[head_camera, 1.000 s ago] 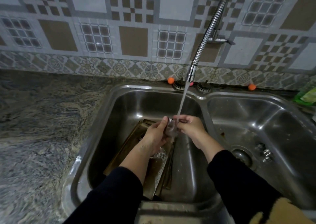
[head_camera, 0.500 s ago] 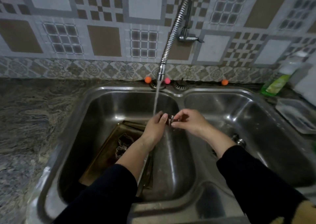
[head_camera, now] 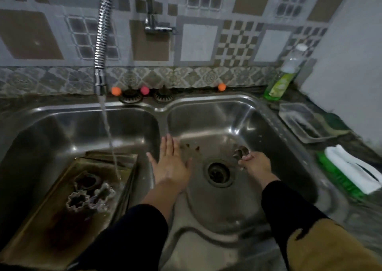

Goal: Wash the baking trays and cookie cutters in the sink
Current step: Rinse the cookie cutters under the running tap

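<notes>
A double steel sink fills the view. In the left basin (head_camera: 62, 130) lie brownish baking trays (head_camera: 47, 215) with several metal cookie cutters (head_camera: 86, 196) on top, and water from the flexible faucet (head_camera: 101, 43) runs onto them. My right hand (head_camera: 255, 165) is in the right basin (head_camera: 206, 115), pinching a small round metal cookie cutter (head_camera: 240, 151) near the basin floor. My left hand (head_camera: 171, 163) hovers flat with straight fingers over the divider between the basins, holding nothing.
The drain (head_camera: 219, 172) sits between my hands. On the right counter are a green dish-soap bottle (head_camera: 283, 78), a clear plastic container (head_camera: 306, 121) and a green brush with a white cloth (head_camera: 351, 173). Small orange and pink balls (head_camera: 116, 91) line the back rim.
Both hands left the water stream over the left basin. My right hand carried the cutter into the right basin; my left hand let go and opened. The view swung right.
</notes>
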`<action>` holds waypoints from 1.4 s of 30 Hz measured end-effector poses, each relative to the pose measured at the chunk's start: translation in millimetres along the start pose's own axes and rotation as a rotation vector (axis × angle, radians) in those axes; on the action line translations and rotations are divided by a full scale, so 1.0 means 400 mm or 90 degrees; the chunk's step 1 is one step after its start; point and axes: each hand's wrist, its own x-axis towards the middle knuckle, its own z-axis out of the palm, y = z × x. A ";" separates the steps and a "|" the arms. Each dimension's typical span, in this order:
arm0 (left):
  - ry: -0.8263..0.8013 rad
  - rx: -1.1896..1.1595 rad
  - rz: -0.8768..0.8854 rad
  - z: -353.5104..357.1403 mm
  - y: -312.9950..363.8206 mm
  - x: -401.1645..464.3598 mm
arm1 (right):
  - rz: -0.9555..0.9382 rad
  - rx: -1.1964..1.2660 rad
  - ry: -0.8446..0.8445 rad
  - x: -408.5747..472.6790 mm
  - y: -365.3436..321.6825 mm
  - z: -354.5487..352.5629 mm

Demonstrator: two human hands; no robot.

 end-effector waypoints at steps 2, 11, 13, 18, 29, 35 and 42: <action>0.009 0.031 -0.013 0.003 0.005 0.001 | 0.054 -0.038 0.014 0.058 0.054 0.008; -0.006 0.093 -0.042 -0.005 0.014 0.016 | 0.116 -0.063 0.003 0.179 0.169 0.091; -0.004 0.091 -0.042 -0.005 0.014 0.016 | 0.108 -0.062 -0.009 0.177 0.173 0.087; 0.002 0.078 -0.041 -0.003 0.012 0.017 | 0.088 -0.075 0.009 0.132 0.146 0.061; 0.002 -0.023 -0.024 -0.001 -0.001 -0.030 | -0.172 -0.021 -0.092 -0.122 -0.134 0.062; -0.069 0.030 0.007 -0.052 -0.152 -0.092 | -0.378 -0.022 -0.079 -0.272 -0.337 0.148; -0.151 0.053 -0.122 -0.108 -0.427 -0.169 | -0.561 -0.143 -0.228 -0.442 -0.434 0.359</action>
